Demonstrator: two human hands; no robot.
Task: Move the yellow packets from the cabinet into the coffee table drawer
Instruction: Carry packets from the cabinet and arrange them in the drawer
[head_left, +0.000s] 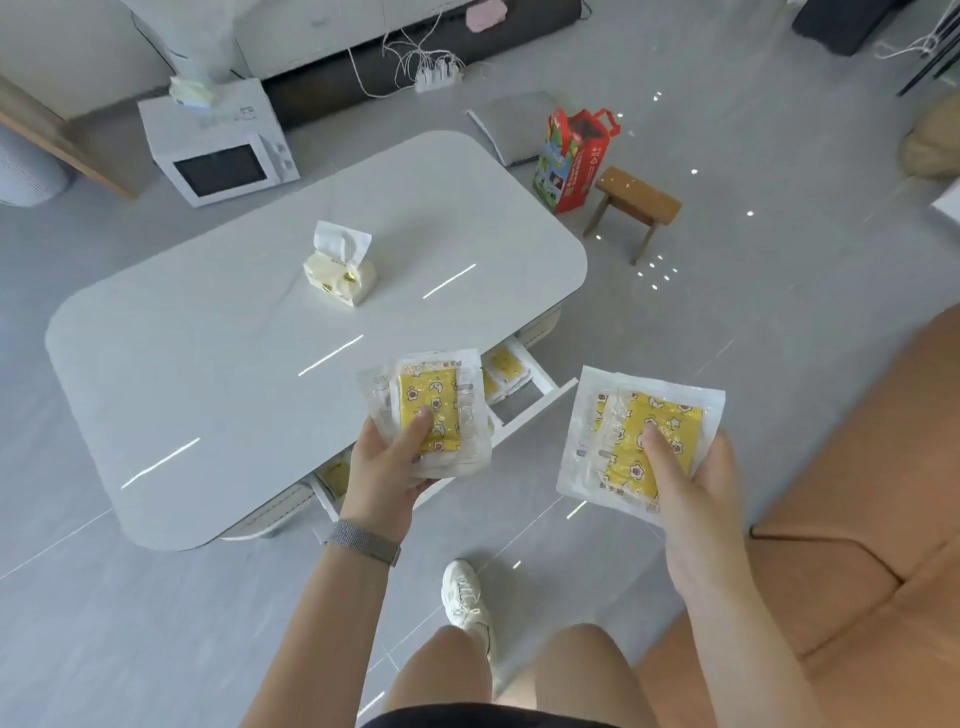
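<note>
Head view: L hand (387, 470) grips yellow packets (428, 410), R hand (691, 480) grips second stack (641, 441), both above open coffee table drawer (540, 400). More packets inside. Step: delivery. Next: lower, release into drawer.

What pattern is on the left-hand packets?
Yellow with white stars and moons, clear wrap; head view.

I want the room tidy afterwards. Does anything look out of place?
Mostly the microwave: it sits on the floor beside the coffee table. The power strip trails loose white cables across the floor.
</note>
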